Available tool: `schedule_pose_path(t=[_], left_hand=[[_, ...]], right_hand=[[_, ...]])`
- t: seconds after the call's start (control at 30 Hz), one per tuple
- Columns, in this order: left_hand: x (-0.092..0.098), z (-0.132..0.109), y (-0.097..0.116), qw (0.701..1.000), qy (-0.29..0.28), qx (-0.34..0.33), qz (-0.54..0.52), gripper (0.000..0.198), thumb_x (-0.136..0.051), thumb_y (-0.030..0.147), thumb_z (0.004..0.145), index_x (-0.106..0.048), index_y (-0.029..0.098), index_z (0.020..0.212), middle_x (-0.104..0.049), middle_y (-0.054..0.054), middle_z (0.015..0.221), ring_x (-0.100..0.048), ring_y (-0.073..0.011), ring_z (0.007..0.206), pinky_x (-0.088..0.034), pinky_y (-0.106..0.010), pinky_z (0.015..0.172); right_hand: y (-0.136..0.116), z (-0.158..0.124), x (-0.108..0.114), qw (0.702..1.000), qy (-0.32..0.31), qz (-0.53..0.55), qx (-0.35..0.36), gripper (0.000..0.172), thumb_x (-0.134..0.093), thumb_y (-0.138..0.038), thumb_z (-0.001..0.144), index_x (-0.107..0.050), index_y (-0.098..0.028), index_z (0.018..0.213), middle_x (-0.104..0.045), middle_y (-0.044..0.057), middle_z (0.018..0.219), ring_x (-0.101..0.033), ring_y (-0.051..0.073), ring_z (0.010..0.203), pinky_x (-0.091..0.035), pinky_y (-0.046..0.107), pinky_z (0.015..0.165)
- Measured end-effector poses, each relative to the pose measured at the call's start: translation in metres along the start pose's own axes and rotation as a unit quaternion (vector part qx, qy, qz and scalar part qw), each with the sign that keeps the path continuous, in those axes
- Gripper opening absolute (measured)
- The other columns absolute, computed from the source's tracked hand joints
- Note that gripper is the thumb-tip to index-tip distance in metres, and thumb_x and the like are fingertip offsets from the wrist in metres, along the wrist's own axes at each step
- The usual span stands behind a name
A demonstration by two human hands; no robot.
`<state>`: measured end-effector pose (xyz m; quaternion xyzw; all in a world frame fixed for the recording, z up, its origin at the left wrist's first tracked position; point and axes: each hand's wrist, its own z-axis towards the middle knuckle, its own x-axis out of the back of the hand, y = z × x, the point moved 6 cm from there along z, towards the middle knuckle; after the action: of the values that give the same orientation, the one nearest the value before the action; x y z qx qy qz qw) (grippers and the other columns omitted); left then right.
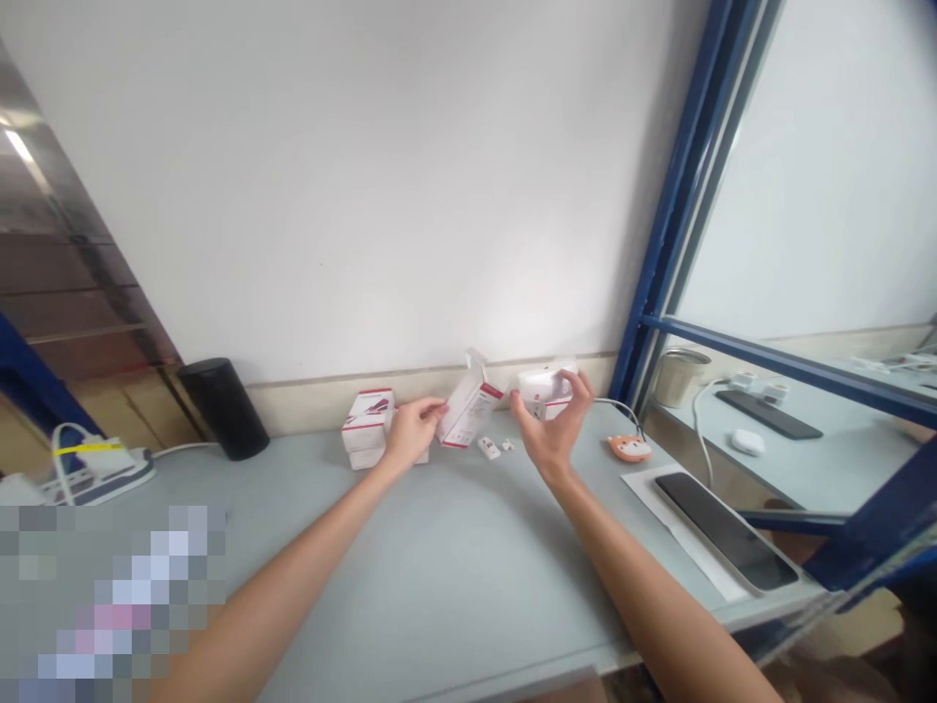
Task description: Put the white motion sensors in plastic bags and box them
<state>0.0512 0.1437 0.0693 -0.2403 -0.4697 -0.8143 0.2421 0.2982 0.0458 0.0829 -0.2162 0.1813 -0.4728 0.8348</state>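
My left hand (412, 431) grips a small white and red carton (468, 402) with its top flap open, held tilted just above the grey table (439, 547). My right hand (550, 422) is raised beside it, fingers curled around a white plastic tray insert (546, 384). Two small white parts (496, 447) lie on the table between and below the hands. A short stack of matching white and red boxes (367, 425) sits just left of my left hand, against the wall.
A black cylinder (222, 406) stands at the back left, with a white device and cable (88, 469) farther left. An orange animal-shaped case (629, 448) and a dark phone (728, 532) on white paper lie right. A blue frame (673, 195) holds a mirror.
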Motion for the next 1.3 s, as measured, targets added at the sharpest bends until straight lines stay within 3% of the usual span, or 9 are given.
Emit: schedule_pose_path(t=[0.27,0.33,0.47,0.83,0.97,1.03,1.1,1.17,1.3], left_hand=[[0.023,-0.055,-0.006,0.984,-0.053,0.026,-0.168,0.032,-0.073,0.047,0.080,-0.085,0.022,0.096,-0.083,-0.008,0.106,-0.074,-0.0289,0.099,-0.058,-0.037,0.085],[0.021,-0.065,-0.016,0.975,-0.058,0.056,-0.206,0.032,-0.075,0.048,0.078,-0.084,0.021,0.094,-0.082,-0.008,0.092,-0.072,-0.0241,0.080,-0.056,-0.032,0.068],[0.006,-0.079,-0.039,0.947,-0.069,0.135,-0.284,0.043,-0.072,0.055,0.083,-0.080,0.016,0.099,-0.066,0.000,0.062,-0.044,-0.0105,0.043,-0.030,-0.023,0.041],[-0.005,-0.090,-0.057,0.909,-0.073,0.202,-0.358,0.046,-0.076,0.058,0.080,-0.078,0.016,0.100,-0.062,0.001,0.065,-0.044,-0.0091,0.046,-0.031,-0.024,0.044],[0.004,-0.090,-0.048,0.928,-0.037,0.167,-0.331,0.044,-0.072,0.056,0.086,-0.078,0.018,0.106,-0.075,-0.007,0.090,-0.063,-0.0178,0.069,-0.047,-0.029,0.057],[0.015,-0.093,-0.035,0.946,-0.008,0.115,-0.302,0.041,-0.068,0.054,0.091,-0.076,0.020,0.113,-0.075,-0.010,0.116,-0.068,-0.0251,0.103,-0.055,-0.035,0.084],[0.025,-0.099,-0.015,0.972,0.011,0.012,-0.235,0.044,-0.069,0.050,0.093,-0.070,0.024,0.129,-0.070,-0.010,0.132,-0.060,-0.0288,0.124,-0.049,-0.041,0.106],[0.029,-0.108,0.004,0.984,0.021,-0.084,-0.154,0.058,-0.072,0.045,0.093,-0.057,0.025,0.145,-0.065,-0.012,0.139,-0.059,-0.0297,0.128,-0.047,-0.045,0.112],[0.029,-0.119,0.009,0.984,0.083,-0.128,-0.096,0.060,-0.069,0.036,0.098,-0.044,0.031,0.152,-0.063,-0.011,0.142,-0.061,-0.0269,0.129,-0.050,-0.044,0.109]], right_hand=[[-0.019,-0.020,-0.020,0.985,-0.143,0.093,0.019,0.068,-0.079,-0.048,0.082,-0.046,-0.024,0.137,-0.048,0.019,0.146,-0.046,0.034,0.144,-0.041,0.055,0.118],[-0.024,-0.026,-0.026,0.970,-0.212,0.111,0.029,0.068,-0.079,-0.049,0.083,-0.047,-0.024,0.138,-0.048,0.018,0.148,-0.045,0.035,0.145,-0.041,0.056,0.118],[-0.032,-0.036,-0.032,0.939,-0.315,0.131,0.037,0.062,-0.074,-0.049,0.087,-0.049,-0.028,0.139,-0.050,0.014,0.147,-0.050,0.034,0.140,-0.044,0.054,0.116],[-0.053,-0.032,-0.019,0.926,-0.335,0.055,0.163,0.044,-0.068,-0.038,0.094,-0.059,-0.028,0.136,-0.049,0.014,0.151,-0.049,0.037,0.142,-0.041,0.058,0.117],[-0.059,-0.033,-0.018,0.927,-0.316,0.044,0.197,0.043,-0.069,-0.034,0.093,-0.060,-0.029,0.136,-0.050,0.014,0.150,-0.051,0.038,0.139,-0.043,0.059,0.115],[-0.063,-0.034,-0.018,0.927,-0.306,0.036,0.214,0.044,-0.070,-0.034,0.092,-0.061,-0.029,0.135,-0.050,0.014,0.149,-0.052,0.038,0.138,-0.044,0.060,0.114],[-0.069,-0.035,-0.017,0.925,-0.301,0.032,0.229,0.046,-0.071,-0.033,0.091,-0.061,-0.029,0.136,-0.050,0.015,0.150,-0.053,0.039,0.137,-0.045,0.061,0.113],[-0.075,-0.036,-0.015,0.923,-0.300,0.034,0.238,0.048,-0.072,-0.032,0.089,-0.061,-0.030,0.136,-0.049,0.014,0.151,-0.053,0.040,0.137,-0.044,0.062,0.113],[-0.085,-0.038,-0.011,0.917,-0.306,0.049,0.251,0.053,-0.072,-0.029,0.087,-0.060,-0.033,0.138,-0.047,0.013,0.154,-0.053,0.042,0.136,-0.045,0.066,0.112]])
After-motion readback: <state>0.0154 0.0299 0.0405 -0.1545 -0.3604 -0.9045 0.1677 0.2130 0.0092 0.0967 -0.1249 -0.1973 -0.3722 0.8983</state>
